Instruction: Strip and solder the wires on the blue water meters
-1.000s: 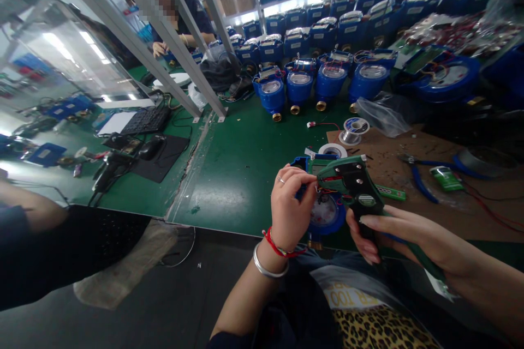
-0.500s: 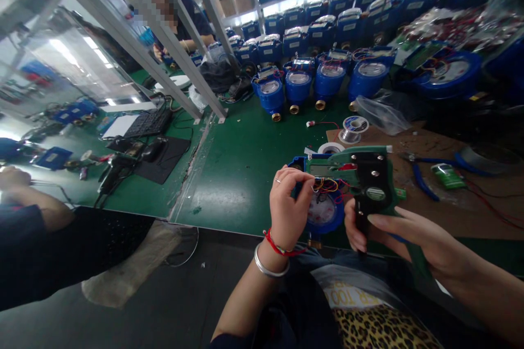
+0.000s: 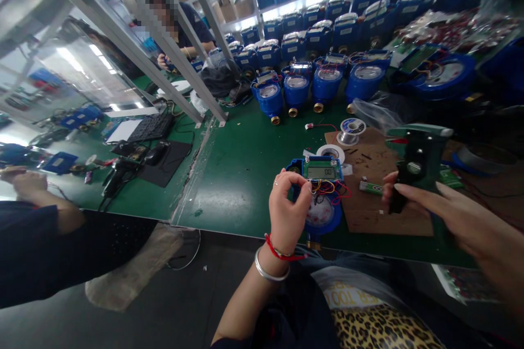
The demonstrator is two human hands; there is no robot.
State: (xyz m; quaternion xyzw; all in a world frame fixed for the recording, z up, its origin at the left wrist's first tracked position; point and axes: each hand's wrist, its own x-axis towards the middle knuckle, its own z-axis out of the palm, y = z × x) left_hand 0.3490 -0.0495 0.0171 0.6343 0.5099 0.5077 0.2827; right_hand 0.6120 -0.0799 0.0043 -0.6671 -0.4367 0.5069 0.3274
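Thumb and forefinger of my left hand (image 3: 290,204) are pinched together at the left side of a blue meter (image 3: 325,215), by its coloured wires (image 3: 327,186); what they hold is too small to make out. The meter's display (image 3: 322,172) shows digits. Off to the right, my right hand (image 3: 426,202) is wrapped round the handle of a green and black wire stripper (image 3: 417,161), held above the brown board and apart from the meter.
Behind the meter are a tape roll (image 3: 330,154) and a solder spool (image 3: 351,130). Several blue meters (image 3: 297,87) stand in rows further back. A brown board (image 3: 388,222) bears a battery (image 3: 370,187). At the far left are a co-worker's hands (image 3: 28,182) and a heat gun (image 3: 117,177).
My right hand has moved the wire stripper right, away from the meter, uncovering its display and the battery on the board. My left hand has hardly moved.
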